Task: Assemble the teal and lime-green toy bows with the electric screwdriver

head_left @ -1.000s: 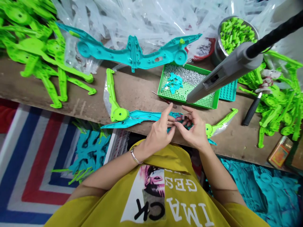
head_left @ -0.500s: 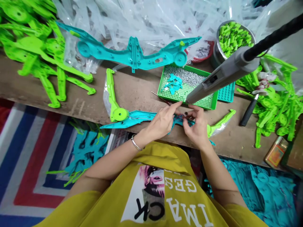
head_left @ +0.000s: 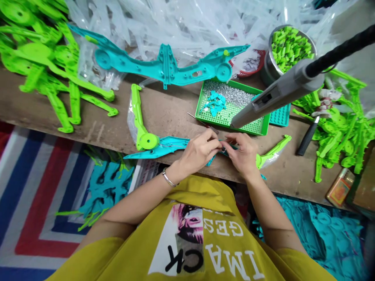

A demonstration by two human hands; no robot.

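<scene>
A toy bow with a teal middle (head_left: 170, 144) and lime-green limbs (head_left: 137, 117) lies along the near edge of the wooden bench (head_left: 164, 109). Both of my hands meet over its centre. My left hand (head_left: 199, 152) has its fingers curled and pinched together on a small dark part at the bow's grip. My right hand (head_left: 241, 152) is closed too, its fingertips pinching the same spot from the right. The small part between the fingertips is too tiny to name.
A green tray (head_left: 234, 119) with small screws and teal bits sits behind my hands. A grey powered screwdriver (head_left: 275, 97) hangs above it. A second teal bow frame (head_left: 164, 66), lime parts (head_left: 43, 66), a metal pot of green pieces (head_left: 288, 45) and clear bags (head_left: 175, 23) fill the bench.
My fingers have drawn in from spread to a tight pinch at the bow's centre. Both hands have shifted slightly up the bench; the bow has not moved.
</scene>
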